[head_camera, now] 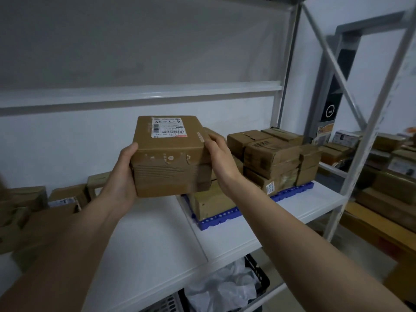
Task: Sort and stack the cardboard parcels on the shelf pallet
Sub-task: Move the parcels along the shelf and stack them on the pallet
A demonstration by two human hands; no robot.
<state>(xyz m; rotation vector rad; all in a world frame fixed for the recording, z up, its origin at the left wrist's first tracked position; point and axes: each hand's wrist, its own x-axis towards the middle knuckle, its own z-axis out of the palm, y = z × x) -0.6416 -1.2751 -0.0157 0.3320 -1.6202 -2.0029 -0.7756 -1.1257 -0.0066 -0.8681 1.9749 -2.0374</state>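
A cardboard parcel (170, 156) is held up in the air between 2 bare hands, above the white shelf (157, 239) and just left of the blue pallet (221, 218). The left hand (121, 176) presses flat against the parcel's left side, thumb up along the edge and fingers wrapped underneath. The right hand (219, 157) clasps the right side, thumb over the top edge, fingers hidden behind. The parcel's top carries a white shipping label (169, 127) with a barcode, and strips of tape run across its near face.

On the pallet, to the right, a stack of taped brown parcels (274, 156) rises 2 layers high at the far end, and a lower parcel (210, 202) lies at the pallet's near left corner, partly hidden by the held one. More parcels (45, 212) are heaped at the left end of the shelf. Under the shelf a black crate (258, 280) holds crumpled white plastic.
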